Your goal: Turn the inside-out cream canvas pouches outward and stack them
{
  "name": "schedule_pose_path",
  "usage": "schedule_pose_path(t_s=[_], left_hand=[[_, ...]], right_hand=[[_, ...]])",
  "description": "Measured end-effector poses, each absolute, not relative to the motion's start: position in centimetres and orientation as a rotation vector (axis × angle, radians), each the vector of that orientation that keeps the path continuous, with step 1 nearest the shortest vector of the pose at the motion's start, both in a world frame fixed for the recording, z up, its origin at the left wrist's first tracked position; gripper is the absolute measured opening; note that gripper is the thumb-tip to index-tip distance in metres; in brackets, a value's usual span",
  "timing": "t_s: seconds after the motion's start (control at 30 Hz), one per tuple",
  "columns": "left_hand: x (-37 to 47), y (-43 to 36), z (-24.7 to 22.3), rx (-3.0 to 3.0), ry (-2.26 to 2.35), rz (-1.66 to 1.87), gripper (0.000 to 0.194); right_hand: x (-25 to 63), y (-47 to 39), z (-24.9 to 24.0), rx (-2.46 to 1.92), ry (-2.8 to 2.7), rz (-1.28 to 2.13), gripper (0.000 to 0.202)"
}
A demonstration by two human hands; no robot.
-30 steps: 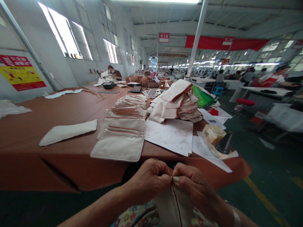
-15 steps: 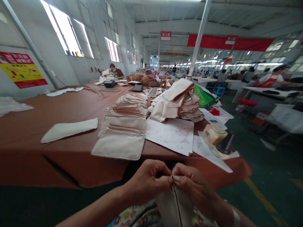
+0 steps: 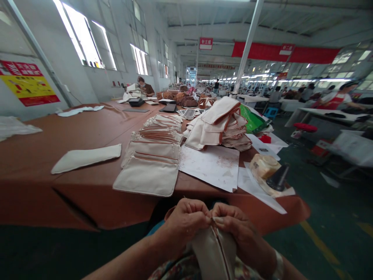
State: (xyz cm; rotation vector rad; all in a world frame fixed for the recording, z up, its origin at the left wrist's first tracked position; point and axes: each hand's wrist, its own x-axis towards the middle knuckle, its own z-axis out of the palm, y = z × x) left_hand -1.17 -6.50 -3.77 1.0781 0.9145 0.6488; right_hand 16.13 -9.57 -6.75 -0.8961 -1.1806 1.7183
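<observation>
Left of the big brown table (image 3: 84, 130) is a pale wall (image 3: 99, 86) with bright windows (image 3: 81, 35) and 1 poster (image 3: 29, 83). Right of the table are green floor (image 3: 332, 217) and 1 blue stool (image 3: 271, 112). Behind the table stands a white pole (image 3: 248, 46).

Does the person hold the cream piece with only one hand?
No, the left hand and the right hand both pinch the upper end of the cream piece, close together.
</observation>
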Motion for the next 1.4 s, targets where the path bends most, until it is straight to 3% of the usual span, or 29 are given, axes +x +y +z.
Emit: schedule_pose_path(t_s=[0.17, 0.4, 0.5, 0.7, 0.97, 1.2, 1.4], left_hand=[[-1.7, -6.3, -3.1, 1.464, 0.931, 0.622, 0.016], [-1.1, -6.6, -3.2, 1.756, 1.009, 0.726, 0.014], [-1.0, -6.8, -3.4, 1.846, 0.984, 0.832, 0.011], [-1.6, -6.3, -4.0, 1.504, 0.958, 0.642, 0.014], [-1.5, -6.1, -4.3, 1.497, 0.979, 0.615, 0.018], [-1.4, -5.9, -4.8, 1.272, 0.877, 0.612, 0.014], [-1.8, -4.6, -4.2, 1.329, 0.807, 0.499, 0.036]], right_hand=[[16.8, -9.5, -4.2, -1.147, -1.751, 1.095, 0.019], [16.3, -9.6, -2.8, -1.308, -2.046, 0.731, 0.017], [16.0, -9.1, -3.2, -1.306, -1.959, 0.826, 0.016], [16.3, -8.7, -4.7, -1.069, -1.319, 1.624, 0.01], [16.7, -8.0, -3.0, -1.289, -1.748, 1.23, 0.01], [15.9, -8.0, -5.0, -1.001, -1.138, 1.737, 0.003], [16.4, -8.0, -3.5, -1.212, -1.497, 1.434, 0.013]])
